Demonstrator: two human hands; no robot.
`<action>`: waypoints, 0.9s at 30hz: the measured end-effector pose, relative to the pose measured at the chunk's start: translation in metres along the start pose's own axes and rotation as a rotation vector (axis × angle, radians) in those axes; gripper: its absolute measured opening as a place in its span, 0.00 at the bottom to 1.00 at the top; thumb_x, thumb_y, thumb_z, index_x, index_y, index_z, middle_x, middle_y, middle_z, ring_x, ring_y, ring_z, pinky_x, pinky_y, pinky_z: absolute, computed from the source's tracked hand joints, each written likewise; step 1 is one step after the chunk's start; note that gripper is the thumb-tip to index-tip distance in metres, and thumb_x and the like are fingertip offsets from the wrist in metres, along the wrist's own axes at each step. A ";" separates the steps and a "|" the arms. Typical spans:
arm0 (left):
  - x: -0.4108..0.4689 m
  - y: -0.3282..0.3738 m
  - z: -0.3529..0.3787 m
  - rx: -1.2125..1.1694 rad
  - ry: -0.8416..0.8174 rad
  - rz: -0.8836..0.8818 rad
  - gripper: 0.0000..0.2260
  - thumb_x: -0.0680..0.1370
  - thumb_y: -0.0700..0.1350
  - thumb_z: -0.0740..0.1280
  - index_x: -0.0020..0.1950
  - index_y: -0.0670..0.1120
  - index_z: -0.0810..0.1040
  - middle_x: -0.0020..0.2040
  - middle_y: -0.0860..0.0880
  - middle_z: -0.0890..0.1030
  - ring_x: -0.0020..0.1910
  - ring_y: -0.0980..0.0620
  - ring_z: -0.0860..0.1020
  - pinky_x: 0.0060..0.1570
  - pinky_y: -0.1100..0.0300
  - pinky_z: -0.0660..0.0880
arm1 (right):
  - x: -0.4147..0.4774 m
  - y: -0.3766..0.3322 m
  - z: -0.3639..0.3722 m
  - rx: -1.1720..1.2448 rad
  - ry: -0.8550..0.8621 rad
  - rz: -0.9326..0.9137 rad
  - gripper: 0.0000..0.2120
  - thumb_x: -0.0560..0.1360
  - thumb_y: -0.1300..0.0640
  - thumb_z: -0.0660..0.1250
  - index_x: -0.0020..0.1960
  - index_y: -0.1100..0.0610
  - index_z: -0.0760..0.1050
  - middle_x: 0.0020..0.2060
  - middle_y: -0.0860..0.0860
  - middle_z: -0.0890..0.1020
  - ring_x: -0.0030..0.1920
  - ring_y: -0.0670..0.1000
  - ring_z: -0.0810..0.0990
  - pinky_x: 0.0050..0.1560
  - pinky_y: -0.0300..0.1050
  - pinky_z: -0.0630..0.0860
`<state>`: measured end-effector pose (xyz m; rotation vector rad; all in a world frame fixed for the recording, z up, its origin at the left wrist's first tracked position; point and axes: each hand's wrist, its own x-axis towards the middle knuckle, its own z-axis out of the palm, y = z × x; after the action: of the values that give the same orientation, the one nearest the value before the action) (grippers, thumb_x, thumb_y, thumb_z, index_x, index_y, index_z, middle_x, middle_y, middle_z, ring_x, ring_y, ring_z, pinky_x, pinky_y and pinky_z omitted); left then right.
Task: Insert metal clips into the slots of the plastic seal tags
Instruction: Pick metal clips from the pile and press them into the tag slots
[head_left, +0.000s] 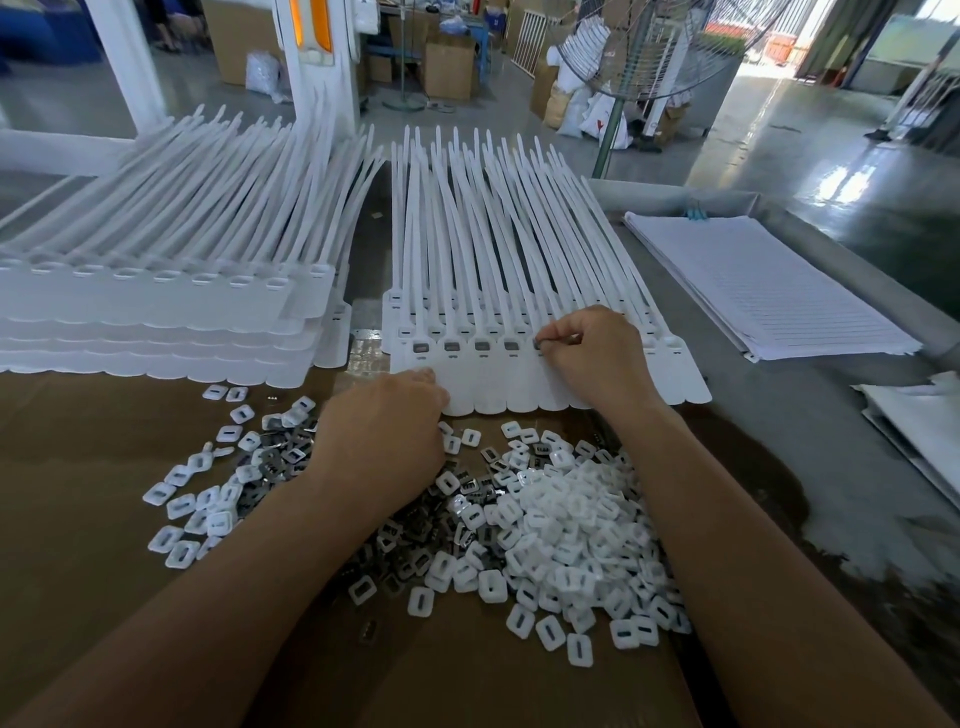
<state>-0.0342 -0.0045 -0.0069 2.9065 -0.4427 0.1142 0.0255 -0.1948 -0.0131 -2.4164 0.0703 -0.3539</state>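
On the desk (769, 431), the right hand (597, 358) pinches a metal clip (540, 344) with curled fingers at the fifth slot of the front seal tags (488, 387). Four slots to its left already hold clips. Against the tags' near edge rests the left hand (384, 421); I cannot tell how its fingers lie. Nearby lie loose clips (410, 545).
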 end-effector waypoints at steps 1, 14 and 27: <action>0.000 0.000 0.000 0.000 -0.001 -0.001 0.16 0.75 0.39 0.58 0.59 0.47 0.77 0.61 0.51 0.75 0.58 0.50 0.75 0.54 0.52 0.75 | 0.001 0.000 0.000 0.000 0.003 0.004 0.05 0.73 0.61 0.68 0.44 0.55 0.82 0.34 0.39 0.74 0.35 0.37 0.72 0.39 0.28 0.64; 0.002 -0.001 0.000 -0.015 -0.010 -0.009 0.16 0.74 0.38 0.58 0.59 0.48 0.77 0.63 0.52 0.74 0.59 0.49 0.75 0.55 0.50 0.75 | -0.002 0.000 0.000 0.025 0.008 0.012 0.05 0.72 0.59 0.69 0.41 0.51 0.75 0.43 0.46 0.77 0.38 0.38 0.72 0.46 0.35 0.66; 0.001 -0.002 0.001 -0.011 -0.008 0.008 0.17 0.75 0.38 0.57 0.60 0.48 0.76 0.64 0.52 0.73 0.59 0.49 0.75 0.55 0.51 0.75 | -0.011 -0.003 -0.007 -0.179 -0.046 -0.079 0.11 0.76 0.63 0.63 0.55 0.55 0.81 0.55 0.50 0.80 0.53 0.49 0.77 0.55 0.36 0.68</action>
<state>-0.0325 -0.0029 -0.0081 2.8955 -0.4542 0.1017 0.0129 -0.1947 -0.0087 -2.6086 -0.0146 -0.3401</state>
